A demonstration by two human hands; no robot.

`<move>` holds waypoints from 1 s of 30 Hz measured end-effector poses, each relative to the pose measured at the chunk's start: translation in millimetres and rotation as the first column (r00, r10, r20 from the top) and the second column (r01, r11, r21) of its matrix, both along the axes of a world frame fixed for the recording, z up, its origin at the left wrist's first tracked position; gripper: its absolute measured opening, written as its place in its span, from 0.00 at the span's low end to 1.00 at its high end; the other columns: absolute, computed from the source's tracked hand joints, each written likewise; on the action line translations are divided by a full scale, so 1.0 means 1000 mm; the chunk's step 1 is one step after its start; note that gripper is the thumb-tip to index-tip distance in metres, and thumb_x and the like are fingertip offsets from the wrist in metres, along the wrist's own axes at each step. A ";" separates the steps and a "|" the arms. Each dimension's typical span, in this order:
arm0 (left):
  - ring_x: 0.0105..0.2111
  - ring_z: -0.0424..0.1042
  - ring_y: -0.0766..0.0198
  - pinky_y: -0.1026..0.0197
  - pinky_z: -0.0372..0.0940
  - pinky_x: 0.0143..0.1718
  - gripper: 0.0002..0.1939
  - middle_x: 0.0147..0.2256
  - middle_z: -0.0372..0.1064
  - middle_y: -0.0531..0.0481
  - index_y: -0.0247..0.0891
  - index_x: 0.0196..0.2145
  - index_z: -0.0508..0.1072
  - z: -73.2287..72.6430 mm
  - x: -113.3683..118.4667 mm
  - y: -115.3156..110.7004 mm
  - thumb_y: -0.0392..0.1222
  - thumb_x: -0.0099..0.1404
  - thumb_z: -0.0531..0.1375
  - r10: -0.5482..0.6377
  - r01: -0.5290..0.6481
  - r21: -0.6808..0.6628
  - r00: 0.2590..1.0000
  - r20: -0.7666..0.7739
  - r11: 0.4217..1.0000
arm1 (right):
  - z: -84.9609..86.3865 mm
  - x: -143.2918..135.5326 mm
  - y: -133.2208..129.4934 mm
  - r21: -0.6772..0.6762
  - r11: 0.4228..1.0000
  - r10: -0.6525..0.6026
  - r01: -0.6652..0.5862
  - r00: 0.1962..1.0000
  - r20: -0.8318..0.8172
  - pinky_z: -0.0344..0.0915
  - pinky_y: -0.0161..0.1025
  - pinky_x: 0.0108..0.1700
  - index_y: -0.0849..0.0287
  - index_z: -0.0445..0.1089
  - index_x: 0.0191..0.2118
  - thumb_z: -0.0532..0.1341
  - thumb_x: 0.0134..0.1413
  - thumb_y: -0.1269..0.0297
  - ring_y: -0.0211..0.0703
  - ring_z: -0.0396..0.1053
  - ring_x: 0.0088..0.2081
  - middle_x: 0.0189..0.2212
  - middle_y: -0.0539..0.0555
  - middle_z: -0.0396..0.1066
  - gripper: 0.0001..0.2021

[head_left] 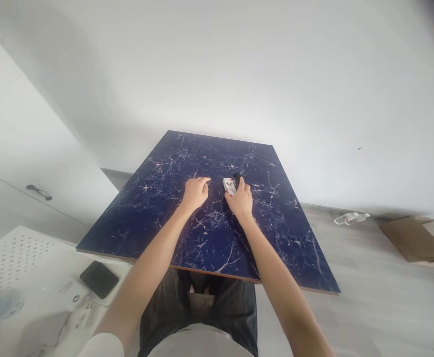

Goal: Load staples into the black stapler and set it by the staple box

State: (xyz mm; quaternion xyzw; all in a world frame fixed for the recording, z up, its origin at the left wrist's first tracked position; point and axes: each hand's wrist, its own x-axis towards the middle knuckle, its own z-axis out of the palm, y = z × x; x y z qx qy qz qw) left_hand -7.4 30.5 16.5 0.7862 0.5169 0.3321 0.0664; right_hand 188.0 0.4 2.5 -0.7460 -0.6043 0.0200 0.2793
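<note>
My right hand point(242, 199) grips a small white box point(229, 186) with red and dark print, the thumb on its near edge. A small black object point(237, 176) shows at the box's right side under the fingertips; I cannot make out what it is. To the left, my left hand point(196, 192) hovers over or rests on the table, apart from the box. Its index finger points toward the box, the thumb hangs apart below, and nothing shows in it. Beneath both hands lies a dark blue marbled tabletop point(213, 248).
A black phone point(99, 279) lies on a white surface point(16, 277) at lower left, by a cabinet with a dark handle point(38, 192). On the floor at right are clear plastic bottles point(350, 218) and an open cardboard box point(413, 239). A white wall point(217, 74) stands behind the table.
</note>
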 end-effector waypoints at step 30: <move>0.57 0.73 0.53 0.50 0.63 0.64 0.16 0.55 0.76 0.47 0.42 0.43 0.82 -0.029 -0.172 -0.017 0.40 0.69 0.54 0.420 -0.400 -0.128 0.872 0.250 0.907 | 0.000 -0.208 0.074 0.000 0.828 0.433 -0.561 0.638 -0.637 0.75 0.45 0.55 0.59 0.62 0.68 0.50 0.66 0.71 0.46 0.77 0.51 0.64 0.60 0.67 0.26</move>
